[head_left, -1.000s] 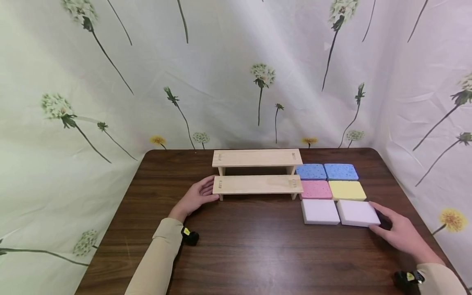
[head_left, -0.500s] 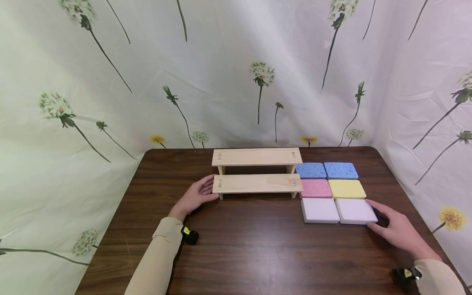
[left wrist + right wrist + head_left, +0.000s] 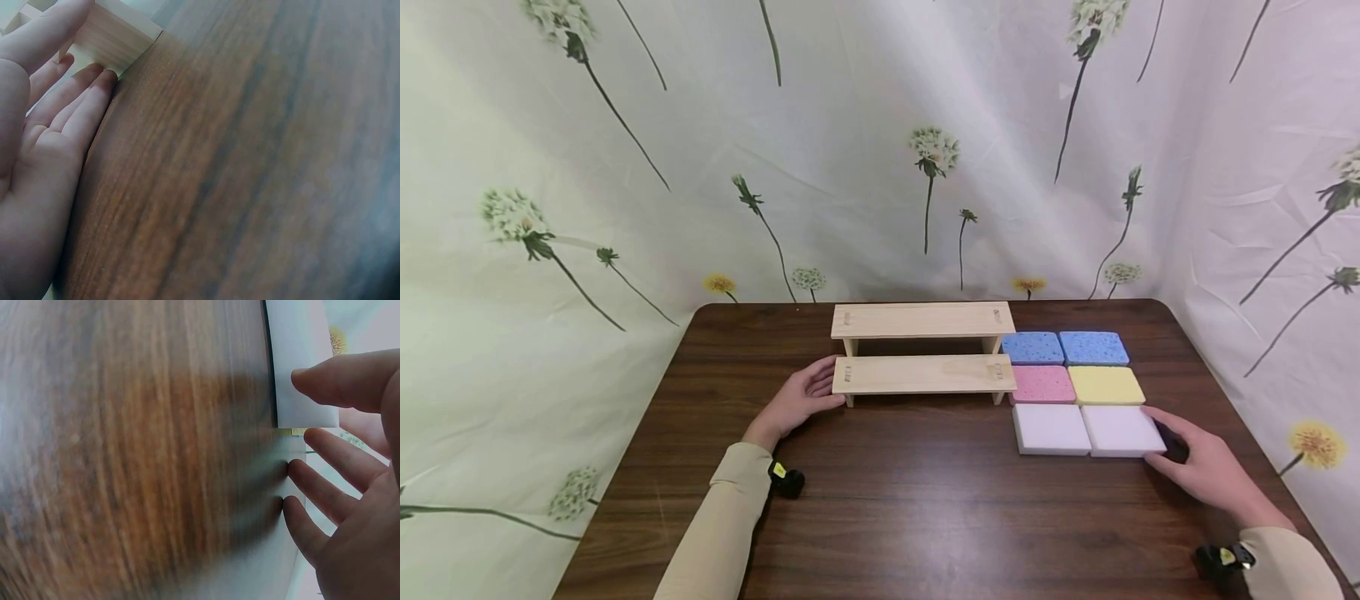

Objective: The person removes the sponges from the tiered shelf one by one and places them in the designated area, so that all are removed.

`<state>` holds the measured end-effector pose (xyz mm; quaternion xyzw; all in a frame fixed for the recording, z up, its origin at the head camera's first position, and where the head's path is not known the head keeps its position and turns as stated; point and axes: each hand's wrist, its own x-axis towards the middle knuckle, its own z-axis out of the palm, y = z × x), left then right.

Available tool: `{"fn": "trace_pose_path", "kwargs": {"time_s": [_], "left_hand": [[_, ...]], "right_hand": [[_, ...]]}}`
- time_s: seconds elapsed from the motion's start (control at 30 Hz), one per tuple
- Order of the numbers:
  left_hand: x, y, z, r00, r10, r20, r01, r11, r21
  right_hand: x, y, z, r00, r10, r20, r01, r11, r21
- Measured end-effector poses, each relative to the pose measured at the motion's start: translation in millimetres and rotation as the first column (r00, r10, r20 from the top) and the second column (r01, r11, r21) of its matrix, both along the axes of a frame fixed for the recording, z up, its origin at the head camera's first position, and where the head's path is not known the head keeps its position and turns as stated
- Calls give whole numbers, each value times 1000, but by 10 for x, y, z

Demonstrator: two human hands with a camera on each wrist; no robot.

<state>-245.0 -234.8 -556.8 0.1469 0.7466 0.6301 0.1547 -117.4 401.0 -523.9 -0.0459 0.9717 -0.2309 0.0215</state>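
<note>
My right hand [image 3: 1206, 468] holds the right-hand white sponge [image 3: 1123, 431] at its right end, index finger at the far corner and thumb at the near one. In the right wrist view the thumb [image 3: 319, 381] lies on the sponge's side, while the other fingers spread below. Another white sponge [image 3: 1051, 429] lies beside it on the left. Behind them are a pink sponge [image 3: 1042, 384], a yellow sponge [image 3: 1107, 386] and two blue sponges [image 3: 1093, 348]. At the left end of a low two-step wooden stand [image 3: 925, 375], my left hand [image 3: 797, 400] rests with its fingers nearly straight against it.
The dark wooden table [image 3: 925, 500] reaches back to a white curtain [image 3: 865, 150] printed with dandelions. Sponges sit close against the stand's right end. Each wrist wears a black camera [image 3: 786, 481].
My right hand has shifted slightly left, and the right-hand white sponge has moved with it, now squared up close to its neighbour. The left hand has stayed at the stand.
</note>
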Motion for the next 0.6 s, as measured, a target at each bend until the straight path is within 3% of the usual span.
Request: {"fn": "trace_pose_path", "kwargs": {"time_s": [0.6], "left_hand": [[37, 9, 48, 1000, 5, -13, -5, 1000, 4]], "right_hand": [[14, -27, 73, 999, 8, -52, -12, 997, -73]]}}
